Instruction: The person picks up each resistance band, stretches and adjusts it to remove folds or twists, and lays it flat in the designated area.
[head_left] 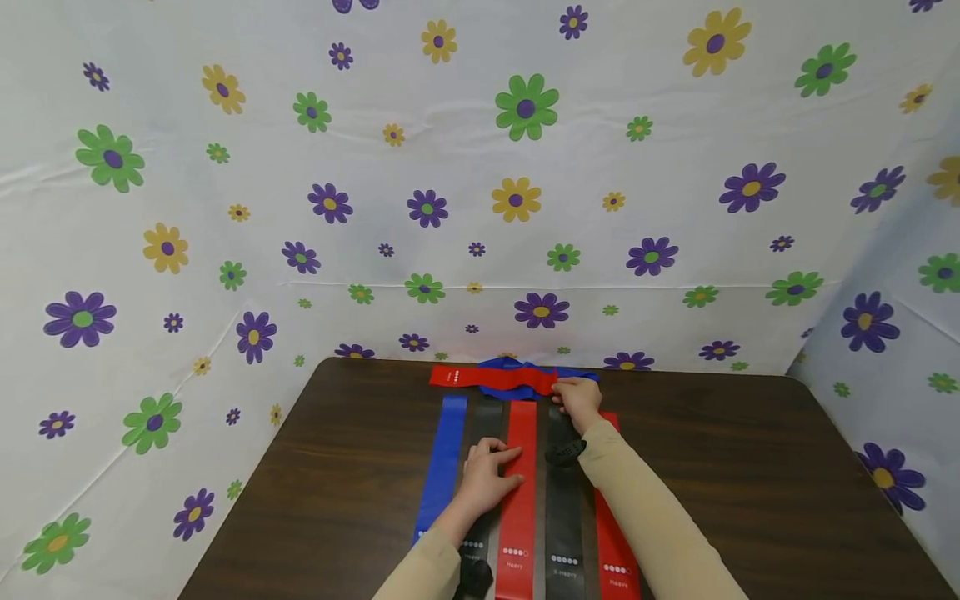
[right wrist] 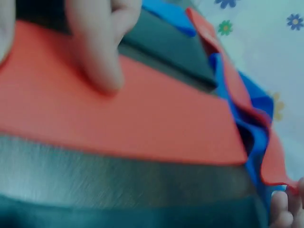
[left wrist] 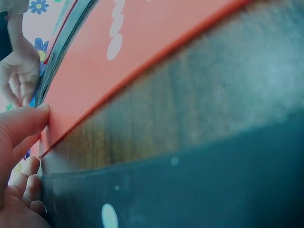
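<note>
Several flat resistance bands lie side by side on the table: a blue band (head_left: 444, 458), a black band on the left (head_left: 485, 427), a red band in the middle (head_left: 517, 517), a black band on the right (head_left: 564, 517) and a red band at the right end (head_left: 617, 542). Beyond them, another red band (head_left: 491, 377) stretches sideways over crumpled blue bands (head_left: 517, 364). My right hand (head_left: 577, 400) pinches this red band's right end, also seen in the right wrist view. With fingers extended, my left hand (head_left: 483, 479) touches the middle red band (right wrist: 142, 114).
The dark wooden table (head_left: 720, 467) extends to both sides of the bands. A white cloth with flowers (head_left: 450, 275) hangs behind the table and along its sides. A dark watch-like device (head_left: 566, 452) sits on the right wrist.
</note>
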A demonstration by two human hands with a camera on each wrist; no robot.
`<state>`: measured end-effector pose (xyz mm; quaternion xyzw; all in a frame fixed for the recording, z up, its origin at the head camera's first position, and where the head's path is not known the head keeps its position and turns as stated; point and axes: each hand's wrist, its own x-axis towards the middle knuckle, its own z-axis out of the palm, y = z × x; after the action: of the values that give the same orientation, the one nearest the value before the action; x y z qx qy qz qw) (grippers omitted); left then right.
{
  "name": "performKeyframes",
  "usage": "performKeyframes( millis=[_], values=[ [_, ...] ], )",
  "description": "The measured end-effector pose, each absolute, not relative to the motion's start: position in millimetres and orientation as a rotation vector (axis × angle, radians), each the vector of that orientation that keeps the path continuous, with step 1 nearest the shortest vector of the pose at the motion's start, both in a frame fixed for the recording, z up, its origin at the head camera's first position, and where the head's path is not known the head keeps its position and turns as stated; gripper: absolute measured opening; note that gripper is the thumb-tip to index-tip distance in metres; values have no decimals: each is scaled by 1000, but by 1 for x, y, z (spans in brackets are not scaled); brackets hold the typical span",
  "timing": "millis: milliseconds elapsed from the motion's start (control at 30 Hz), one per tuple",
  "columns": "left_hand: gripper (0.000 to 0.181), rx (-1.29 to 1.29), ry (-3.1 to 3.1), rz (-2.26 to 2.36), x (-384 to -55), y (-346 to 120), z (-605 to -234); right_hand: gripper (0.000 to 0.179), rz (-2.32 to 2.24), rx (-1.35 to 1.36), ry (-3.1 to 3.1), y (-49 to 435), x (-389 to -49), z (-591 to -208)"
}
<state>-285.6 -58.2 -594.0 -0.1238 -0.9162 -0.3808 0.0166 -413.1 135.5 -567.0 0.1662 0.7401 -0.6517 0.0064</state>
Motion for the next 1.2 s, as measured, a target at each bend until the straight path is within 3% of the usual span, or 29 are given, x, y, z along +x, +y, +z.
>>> performKeyframes(
  millis=[400,633,767,933,1200],
  values=[
    [46,-367,-2860,-1157,-284,-62,-593,33,-2344,180,1915,101,-416,-506],
    [45,-376,-2851,-1182,-284,-60,-592,16,-2418,50,1730,81,-409,-476],
    [41,-443,-2826,-1242,-285,-65,-588,23,-2433,-25,1630,70,-404,-464],
    [40,-449,-2742,-1509,-297,-77,-579,37,-2450,-106,1537,59,-399,-450],
    [56,-179,-2594,-1982,-317,-98,-549,31,-2430,-250,1435,47,-382,-431]
  ],
)
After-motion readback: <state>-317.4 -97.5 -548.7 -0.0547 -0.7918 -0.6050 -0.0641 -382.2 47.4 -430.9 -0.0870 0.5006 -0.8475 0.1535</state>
